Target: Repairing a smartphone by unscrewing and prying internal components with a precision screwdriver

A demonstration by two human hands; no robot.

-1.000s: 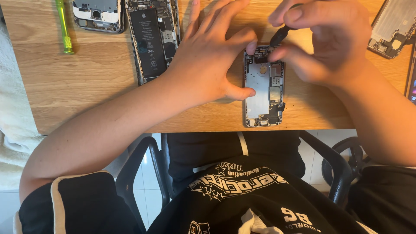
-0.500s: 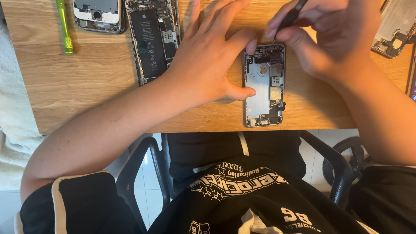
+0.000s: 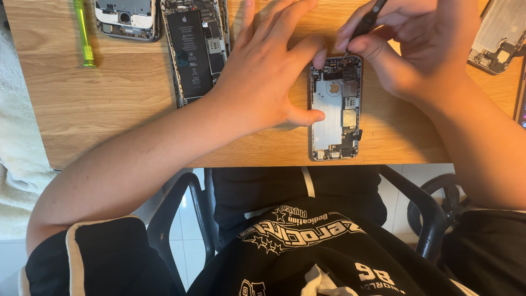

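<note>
A pale wooden desk with visible grain fills the far half of the view, seen from above. The left hand lies spread wide and flat, thumb and forefinger bracing the left edge of an opened phone shell that lies near the desk's near edge. The right hand pinches a slim dark tool, its tip touching the shell's far end; the tool's upper part is cut off by the frame. Inside the shell are bare metal and small dark parts, too fine to make out. Further left lies a second opened phone with a black battery, then a partly cut-off third phone and a green screwdriver. At far right, a metal plate is cropped.
</note>
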